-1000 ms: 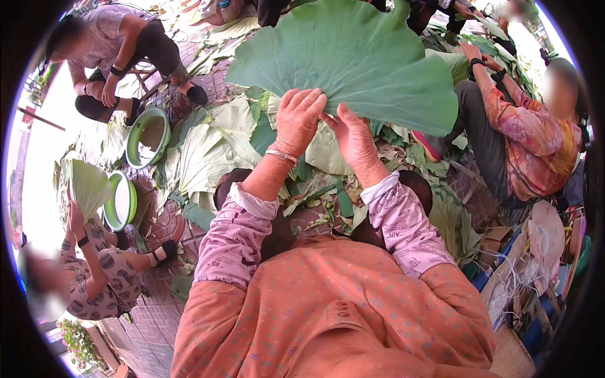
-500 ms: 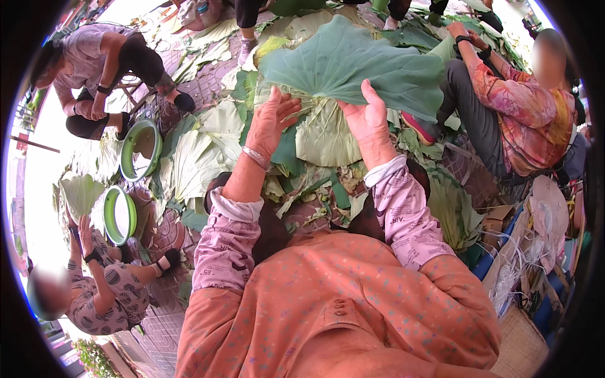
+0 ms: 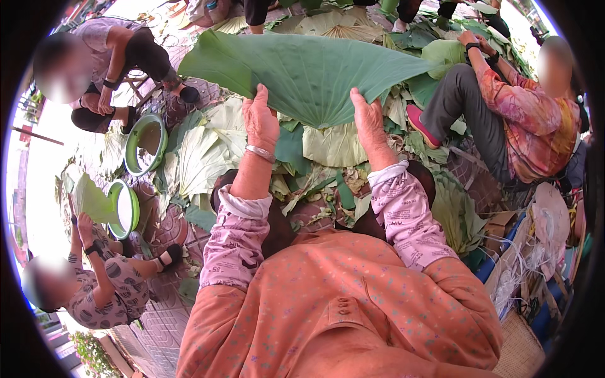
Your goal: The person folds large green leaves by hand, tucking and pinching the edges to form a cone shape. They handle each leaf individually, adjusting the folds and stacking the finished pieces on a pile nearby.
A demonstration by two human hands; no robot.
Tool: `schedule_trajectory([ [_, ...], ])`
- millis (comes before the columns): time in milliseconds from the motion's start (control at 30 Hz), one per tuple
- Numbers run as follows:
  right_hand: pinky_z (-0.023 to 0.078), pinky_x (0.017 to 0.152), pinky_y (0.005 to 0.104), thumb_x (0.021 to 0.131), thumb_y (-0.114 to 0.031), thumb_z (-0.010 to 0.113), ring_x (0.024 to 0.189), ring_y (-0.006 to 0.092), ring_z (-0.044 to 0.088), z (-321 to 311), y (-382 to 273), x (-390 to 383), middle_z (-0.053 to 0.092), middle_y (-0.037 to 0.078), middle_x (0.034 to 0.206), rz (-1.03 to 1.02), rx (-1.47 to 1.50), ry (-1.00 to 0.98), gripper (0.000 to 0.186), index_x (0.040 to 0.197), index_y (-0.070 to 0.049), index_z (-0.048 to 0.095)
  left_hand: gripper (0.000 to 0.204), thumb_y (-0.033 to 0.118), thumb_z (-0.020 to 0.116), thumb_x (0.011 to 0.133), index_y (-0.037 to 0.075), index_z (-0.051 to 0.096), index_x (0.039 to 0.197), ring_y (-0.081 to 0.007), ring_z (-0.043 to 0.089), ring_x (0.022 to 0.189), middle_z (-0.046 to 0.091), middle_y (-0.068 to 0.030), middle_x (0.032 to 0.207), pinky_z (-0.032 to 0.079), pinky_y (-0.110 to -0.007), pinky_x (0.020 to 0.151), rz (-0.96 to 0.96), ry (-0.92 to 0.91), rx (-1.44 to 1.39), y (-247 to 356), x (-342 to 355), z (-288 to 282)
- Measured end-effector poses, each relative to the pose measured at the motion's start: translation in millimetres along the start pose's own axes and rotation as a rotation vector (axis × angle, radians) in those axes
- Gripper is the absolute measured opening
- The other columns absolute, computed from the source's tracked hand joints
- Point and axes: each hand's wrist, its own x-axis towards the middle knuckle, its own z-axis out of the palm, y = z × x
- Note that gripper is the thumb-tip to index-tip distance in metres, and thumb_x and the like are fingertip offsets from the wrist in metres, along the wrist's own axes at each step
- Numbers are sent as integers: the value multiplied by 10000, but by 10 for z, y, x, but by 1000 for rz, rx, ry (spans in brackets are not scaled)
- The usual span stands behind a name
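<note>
A broad green lotus leaf is held up in front of me, its edges curved. My left hand, with a bracelet at the wrist, is closed on its lower left part, thumb on the near face. My right hand grips its lower right part the same way, and the fingers of both hands are partly hidden. Paler, flattened leaves lie beneath and around it on the ground, among green scraps.
A person sits upper left, another lower left holding a leaf, and a third at right. Two green basins stand at left. Cardboard, plastic strands and a woven mat lie at lower right. More legs show at the top.
My hands have moved apart from the leaf's middle. The left fingers, loose half a second ago, now grip it. The leaf now reaches farther left and is held more evenly between them.
</note>
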Motion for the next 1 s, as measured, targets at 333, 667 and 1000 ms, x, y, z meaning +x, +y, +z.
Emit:
schedule_trajectory([
  [333,323,1006,349,886,-103,473,1265,349,341,328,212,-258,314,247,1365,-264,-511,-243,630,1398,3,121,379,175,406,967,21,400,1313,-127,439,1106,498,-53,1229,340,-248,949,213,-452,421,-488,-181,53],
  [667,407,913,438,766,-36,534,1162,413,402,417,194,-357,327,253,1324,-197,-718,-293,750,1369,27,93,343,166,394,966,-2,436,1262,-127,497,1013,555,-61,1133,386,-246,891,184,-444,515,-445,-303,125],
  [1000,420,889,407,865,-206,511,1130,394,459,376,175,-307,385,261,1292,-99,-695,-305,688,1386,8,116,500,348,387,960,-16,384,1304,-194,425,1149,491,-127,1232,296,-287,992,135,-514,569,-384,-367,172],
])
